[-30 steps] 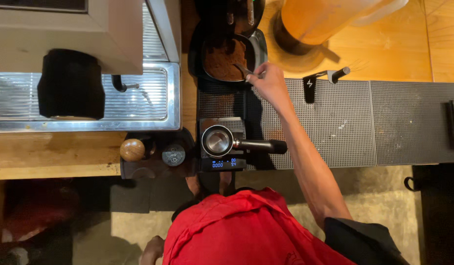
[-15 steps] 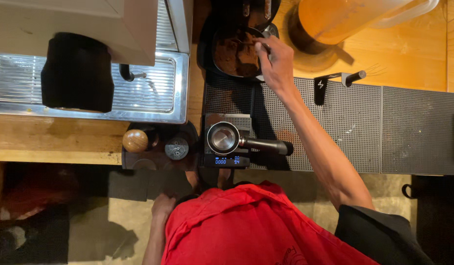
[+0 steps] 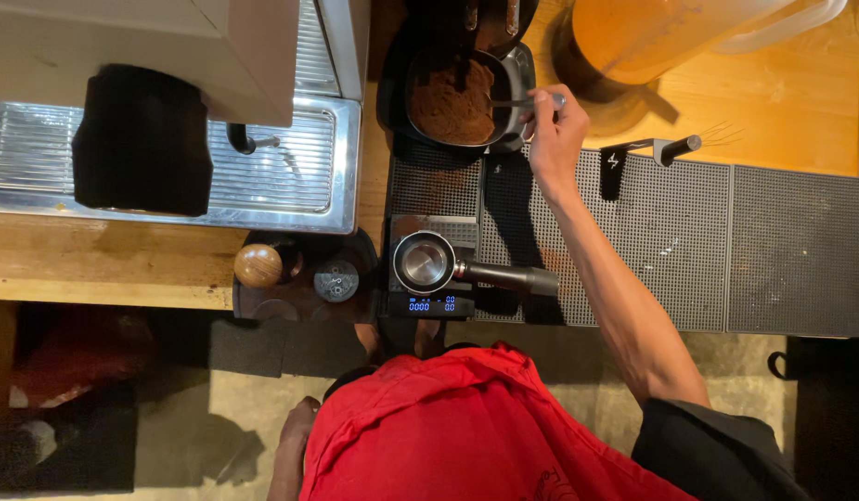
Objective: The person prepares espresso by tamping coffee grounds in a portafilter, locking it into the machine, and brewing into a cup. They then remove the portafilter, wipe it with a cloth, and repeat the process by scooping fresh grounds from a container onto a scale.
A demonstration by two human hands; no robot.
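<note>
At the top centre of the frame, your right hand (image 3: 555, 130) reaches across the counter and pinches the thin metal handle of a small spoon (image 3: 513, 102), fingers closed narrowly around its end while its bowl points left into the round steel container of brown ground coffee (image 3: 452, 102). The spoon's working end lies just left of your fingertips, over or in the grounds; whether it touches them cannot be told. Below, at mid-frame, the silver portafilter with its black handle (image 3: 427, 263) sits basket-up on the small black digital scale with a blue lit display (image 3: 429, 301), apparently so its open basket faces up over the readout, well apart from the hand and nearer your body. Your left hand (image 3: 297, 429) hangs at the lower centre beside your red shirt, holding nothing that shows; its fingers are too hidden to judge. A wooden-knobbed tamper (image 3: 258, 264) rests left of the scale, and the black perforated rubber mat (image 3: 671, 241) runs under your forearm toward the right.
</note>
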